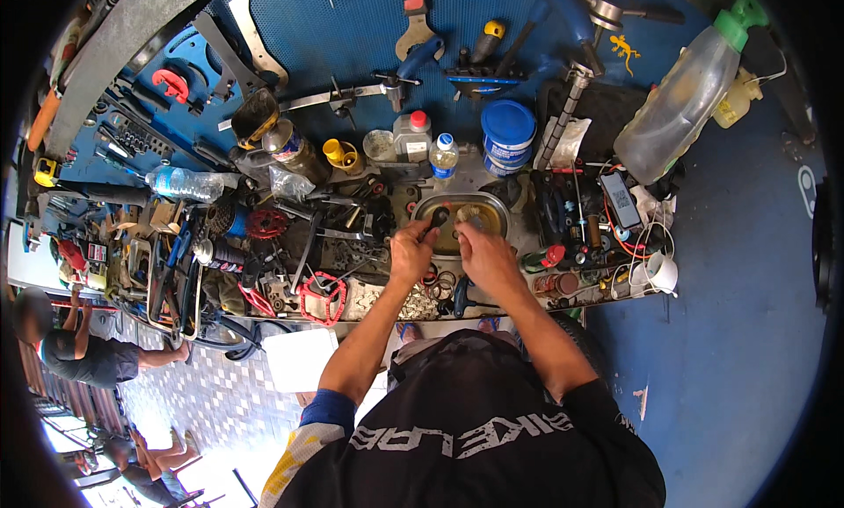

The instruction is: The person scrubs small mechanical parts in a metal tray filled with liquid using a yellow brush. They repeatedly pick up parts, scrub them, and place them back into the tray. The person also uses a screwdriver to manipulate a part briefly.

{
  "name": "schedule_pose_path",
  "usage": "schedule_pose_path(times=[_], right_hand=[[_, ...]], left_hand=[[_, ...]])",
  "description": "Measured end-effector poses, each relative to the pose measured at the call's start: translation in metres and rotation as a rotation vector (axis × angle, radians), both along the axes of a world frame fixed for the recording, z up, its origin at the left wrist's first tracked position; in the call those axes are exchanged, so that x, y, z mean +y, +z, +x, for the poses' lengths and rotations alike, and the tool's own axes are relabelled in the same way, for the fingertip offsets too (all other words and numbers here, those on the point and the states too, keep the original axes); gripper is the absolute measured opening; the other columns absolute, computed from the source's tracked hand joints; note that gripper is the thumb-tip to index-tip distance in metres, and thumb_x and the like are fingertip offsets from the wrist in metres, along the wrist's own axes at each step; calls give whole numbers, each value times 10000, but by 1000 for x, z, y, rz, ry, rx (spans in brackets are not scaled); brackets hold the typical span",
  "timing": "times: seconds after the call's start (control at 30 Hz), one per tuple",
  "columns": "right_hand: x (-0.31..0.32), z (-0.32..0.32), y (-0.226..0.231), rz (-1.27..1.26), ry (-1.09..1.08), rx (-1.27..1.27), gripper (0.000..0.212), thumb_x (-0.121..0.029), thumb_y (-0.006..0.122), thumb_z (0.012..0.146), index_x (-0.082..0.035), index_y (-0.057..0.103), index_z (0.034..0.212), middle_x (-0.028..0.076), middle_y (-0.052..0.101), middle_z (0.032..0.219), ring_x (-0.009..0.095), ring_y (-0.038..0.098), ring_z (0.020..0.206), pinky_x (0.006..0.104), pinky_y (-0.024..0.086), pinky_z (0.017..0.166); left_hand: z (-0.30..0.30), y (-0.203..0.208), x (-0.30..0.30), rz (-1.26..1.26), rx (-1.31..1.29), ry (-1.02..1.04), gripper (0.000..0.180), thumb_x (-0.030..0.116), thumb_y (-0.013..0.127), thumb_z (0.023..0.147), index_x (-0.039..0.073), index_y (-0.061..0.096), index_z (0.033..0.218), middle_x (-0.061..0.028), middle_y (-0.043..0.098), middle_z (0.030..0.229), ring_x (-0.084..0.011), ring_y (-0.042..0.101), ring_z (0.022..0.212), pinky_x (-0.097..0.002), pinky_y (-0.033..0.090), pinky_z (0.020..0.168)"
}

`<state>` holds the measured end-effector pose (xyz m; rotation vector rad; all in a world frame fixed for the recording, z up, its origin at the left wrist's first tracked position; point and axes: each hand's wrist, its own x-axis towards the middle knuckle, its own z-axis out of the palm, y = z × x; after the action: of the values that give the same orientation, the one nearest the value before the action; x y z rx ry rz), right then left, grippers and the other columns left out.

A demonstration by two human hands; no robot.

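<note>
My left hand (pixel 412 253) is closed around a small dark part with a rounded end (pixel 440 215), held over the left side of an oval metal tray (pixel 505 211). Brownish-yellow liquid lies in the tray. From the right, my right hand (pixel 486 253) reaches over the same tray, its fingers pinched on what looks like a small brush with pale bristles (pixel 469 213). The dark part and the bristles are close together; whether they touch I cannot tell. Behind the tray stand a small clear bottle with a blue cap (pixel 444 159) and a blue tub (pixel 508 132).
Bike parts crowd the bench's left, including a red pedal (pixel 323 299) and a red chainring (pixel 265 224). On the right are a phone (pixel 621 200), loose cables and a white cup (pixel 655 274). Tools hang on the blue wall. Two people (pixel 88 357) are at far left.
</note>
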<state>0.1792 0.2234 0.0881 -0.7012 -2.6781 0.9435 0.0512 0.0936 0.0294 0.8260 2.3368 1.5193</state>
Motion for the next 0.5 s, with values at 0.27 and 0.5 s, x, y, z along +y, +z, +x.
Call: schedule_pose_path(times=[0.27, 0.5], right_hand=[[3, -3, -10, 31, -10, 104, 261, -189, 616, 1020, -125, 666, 1267, 194, 753, 980, 436, 719, 903, 524, 564, 769], [-20, 4, -47, 142, -100, 310, 368, -133, 644, 1005, -199, 639, 1367, 157, 679, 976, 408, 707, 823, 497, 585, 689]], left_hand=[[-7, 7, 5, 15, -2, -19, 299, 97, 773, 916, -14, 761, 1193, -221, 760, 957, -306, 760, 814, -372, 563, 727], [-7, -4, 5, 93, -377, -37, 169, 111, 722, 1007, -34, 765, 1084, 14, 620, 699, -50, 508, 595, -244, 391, 520]])
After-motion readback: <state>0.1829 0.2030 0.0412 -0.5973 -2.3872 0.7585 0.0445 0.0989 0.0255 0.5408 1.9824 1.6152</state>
